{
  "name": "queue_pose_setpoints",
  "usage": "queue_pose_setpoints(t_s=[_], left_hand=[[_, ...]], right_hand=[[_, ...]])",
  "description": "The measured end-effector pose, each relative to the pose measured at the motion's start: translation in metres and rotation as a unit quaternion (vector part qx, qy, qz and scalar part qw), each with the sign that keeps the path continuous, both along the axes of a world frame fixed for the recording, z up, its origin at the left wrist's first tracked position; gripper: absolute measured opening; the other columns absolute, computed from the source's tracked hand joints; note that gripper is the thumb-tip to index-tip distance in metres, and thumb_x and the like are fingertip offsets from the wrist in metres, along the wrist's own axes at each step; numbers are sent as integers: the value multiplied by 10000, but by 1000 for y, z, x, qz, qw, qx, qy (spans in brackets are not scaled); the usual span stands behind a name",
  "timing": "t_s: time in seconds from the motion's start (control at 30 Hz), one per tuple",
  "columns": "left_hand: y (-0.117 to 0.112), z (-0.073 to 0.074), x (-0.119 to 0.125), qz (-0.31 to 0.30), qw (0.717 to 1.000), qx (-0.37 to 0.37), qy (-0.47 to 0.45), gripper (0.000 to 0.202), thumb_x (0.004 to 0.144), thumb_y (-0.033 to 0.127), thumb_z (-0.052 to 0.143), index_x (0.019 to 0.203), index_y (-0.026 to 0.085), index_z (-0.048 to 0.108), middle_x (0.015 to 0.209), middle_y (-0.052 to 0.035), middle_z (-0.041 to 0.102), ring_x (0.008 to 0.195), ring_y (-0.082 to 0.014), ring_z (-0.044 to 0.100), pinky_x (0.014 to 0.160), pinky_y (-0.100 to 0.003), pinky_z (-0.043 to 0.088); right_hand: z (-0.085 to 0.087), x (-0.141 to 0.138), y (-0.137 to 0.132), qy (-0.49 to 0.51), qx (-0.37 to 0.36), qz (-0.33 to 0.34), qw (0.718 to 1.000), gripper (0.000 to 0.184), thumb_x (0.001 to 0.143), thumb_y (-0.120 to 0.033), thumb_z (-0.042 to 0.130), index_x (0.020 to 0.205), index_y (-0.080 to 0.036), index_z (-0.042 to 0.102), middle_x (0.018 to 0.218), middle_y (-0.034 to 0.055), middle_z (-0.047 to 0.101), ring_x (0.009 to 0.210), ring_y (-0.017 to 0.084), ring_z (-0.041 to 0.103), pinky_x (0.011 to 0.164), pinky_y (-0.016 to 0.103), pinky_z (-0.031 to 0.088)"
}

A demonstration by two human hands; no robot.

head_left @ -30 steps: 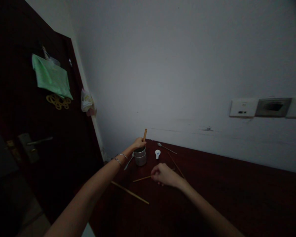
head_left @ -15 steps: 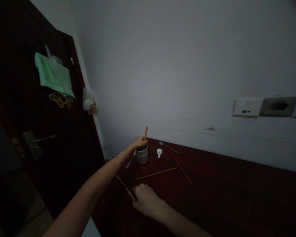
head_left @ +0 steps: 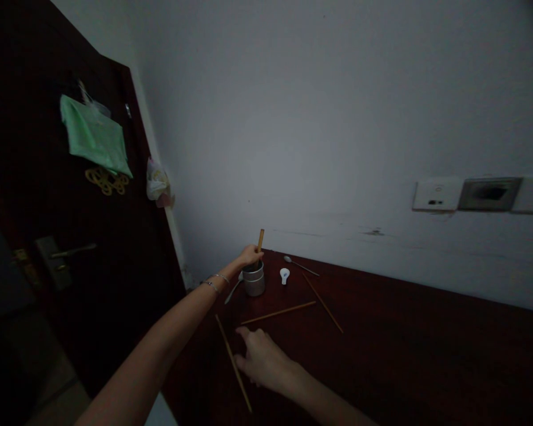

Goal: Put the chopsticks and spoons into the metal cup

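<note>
At the far left of the dark red table, my left hand is closed round upright wooden chopsticks whose lower ends are inside a metal cup. My right hand is over the near part of the table, index finger stretched out and thumb apart from it. Just left of it lies a single chopstick, close to or touching the thumb. Another chopstick lies crosswise beyond the right hand, and a further chopstick slants to its right.
A white short-handled spoon and a long metal spoon lie right of the cup. A further spoon rests at the cup's left. Behind the table rises a wall; a dark door stands left.
My right hand has loosened its fingers from the near chopstick, which now lies more lengthwise on the table. My left hand still holds the chopsticks in the cup. The view has shifted slightly.
</note>
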State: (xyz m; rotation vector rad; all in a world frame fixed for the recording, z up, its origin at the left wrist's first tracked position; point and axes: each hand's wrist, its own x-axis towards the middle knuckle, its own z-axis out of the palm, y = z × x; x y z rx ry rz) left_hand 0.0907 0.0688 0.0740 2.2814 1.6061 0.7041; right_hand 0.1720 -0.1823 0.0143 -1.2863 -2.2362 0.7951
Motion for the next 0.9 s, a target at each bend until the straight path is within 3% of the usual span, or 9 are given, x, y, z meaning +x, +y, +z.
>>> queue_pose_setpoints(t_s=[0.13,0.23,0.4,0.5,0.6,0.7,0.9], left_hand=[[0,11,-2,-5,1000,5,-23,194,724,230,522,713,81,647,666,-76,644,588,-136,573,525,-203,403],[3,27,-6,-18,999,12,-46,211,734,238,516,763,73,644,721,-87,656,625,-137,589,547,-202,423],[2,78,-9,-41,990,13,-135,211,776,248,492,841,78,600,835,-101,663,748,-140,608,622,-212,462],[-9,111,-4,-71,966,-10,-249,205,797,265,496,861,79,554,865,-118,655,781,-149,611,657,-253,490],[-22,133,5,-119,945,-58,-300,187,809,266,504,824,82,527,843,-119,654,741,-141,622,702,-299,501],[-29,139,15,-155,931,-114,-311,196,812,275,514,812,79,523,794,-113,661,697,-143,632,716,-323,500],[-24,125,27,-169,922,-159,-310,264,791,341,545,857,86,523,759,-104,666,687,-155,642,656,-276,494]], right_hand=[[21,19,11,39,6,-11,999,407,772,-216,470,1169,-132,497,627,27,638,459,95,575,471,180,418],[38,40,28,92,19,-33,995,384,786,-220,439,1152,-124,505,553,3,597,395,73,529,407,156,381],[73,79,66,149,32,-114,982,341,785,-217,442,1101,-123,530,614,10,603,444,74,536,399,156,395],[97,93,89,163,93,-135,973,305,788,-216,463,1048,-97,569,671,39,624,533,84,560,490,173,438],[117,94,110,186,152,-155,958,351,794,-307,494,1055,-86,573,808,85,639,614,93,570,523,173,448],[125,85,127,208,132,-141,959,418,790,-383,497,1084,-91,552,858,94,637,557,85,558,447,165,434],[117,70,152,198,80,-102,972,251,785,-318,507,804,-93,616,636,33,625,406,70,512,349,154,398]])
